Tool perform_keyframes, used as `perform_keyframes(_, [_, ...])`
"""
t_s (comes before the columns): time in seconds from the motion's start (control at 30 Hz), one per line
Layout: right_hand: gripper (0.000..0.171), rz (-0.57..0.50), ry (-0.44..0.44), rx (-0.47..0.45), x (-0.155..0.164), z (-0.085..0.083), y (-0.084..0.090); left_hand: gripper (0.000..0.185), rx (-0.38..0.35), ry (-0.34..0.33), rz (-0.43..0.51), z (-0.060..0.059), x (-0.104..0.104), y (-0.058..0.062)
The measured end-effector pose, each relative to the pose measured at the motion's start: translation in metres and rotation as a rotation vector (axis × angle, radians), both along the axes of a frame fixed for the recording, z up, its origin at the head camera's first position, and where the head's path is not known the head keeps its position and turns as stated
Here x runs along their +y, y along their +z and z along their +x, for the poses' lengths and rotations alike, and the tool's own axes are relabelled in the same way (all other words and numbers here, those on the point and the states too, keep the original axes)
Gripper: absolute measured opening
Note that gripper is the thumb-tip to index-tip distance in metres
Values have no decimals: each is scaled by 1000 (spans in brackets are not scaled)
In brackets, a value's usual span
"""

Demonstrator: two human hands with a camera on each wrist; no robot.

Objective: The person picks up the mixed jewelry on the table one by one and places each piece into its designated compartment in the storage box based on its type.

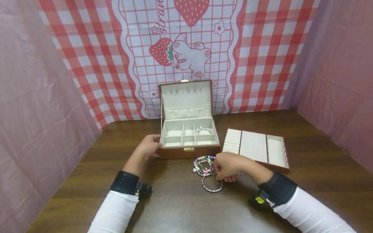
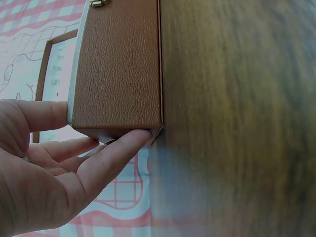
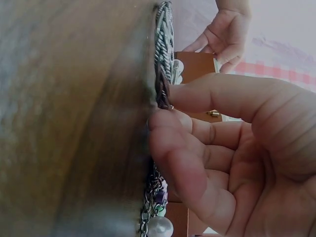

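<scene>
An opened brown jewelry box [image 1: 175,153] with cream compartments stands on the table. My left hand [image 1: 148,146] rests against its left front corner; in the left wrist view fairly straight fingers [image 2: 111,165] touch its side and rim. My right hand [image 1: 230,164] is low at the table before the box. Its thumb and forefinger pinch a twisted silver bangle [image 1: 212,191], seen edge-on [image 3: 164,44] in the right wrist view. Beside it lies a colourful beaded bracelet [image 1: 196,167] among other silver pieces. A chain [image 3: 144,217] and a large pearl [image 3: 160,227] show below the fingers.
Silver jewelry with pearls [image 1: 204,130] lies in the box's back right compartment. To the right a lift-out tray [image 1: 253,146] has ring rolls, a flat panel and a long slot. A strawberry-print checked cloth [image 1: 140,58] hangs behind the brown wooden table [image 1: 175,207].
</scene>
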State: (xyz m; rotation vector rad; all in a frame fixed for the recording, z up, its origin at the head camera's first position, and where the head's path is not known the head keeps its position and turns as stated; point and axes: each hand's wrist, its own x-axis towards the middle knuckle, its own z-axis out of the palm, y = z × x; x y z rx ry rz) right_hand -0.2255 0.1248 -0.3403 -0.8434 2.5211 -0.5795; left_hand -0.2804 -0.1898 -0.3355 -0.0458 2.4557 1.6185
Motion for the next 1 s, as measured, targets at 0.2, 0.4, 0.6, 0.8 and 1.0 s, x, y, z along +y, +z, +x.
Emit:
perform_keyframes(0.2, [24,-17,-11,14,0,1,3,55,-19,5,12,-1,-1,-1])
perform_keyframes(0.4, [24,-32,-10,26,1,2,8,53,-1,13,17,0,-5,3])
perform_keyframes(0.6, [24,-54,10,48,3,4,14,44,71,14,-26,6,-9,15])
perform_keyframes(0.8, [21,-85,-13,97,4,6,20,36,242,67,-219,13,-10,28])
perform_keyframes(1.0, [20,-171,-19,185,5,6,28,31,378,118,-303,24,1,41])
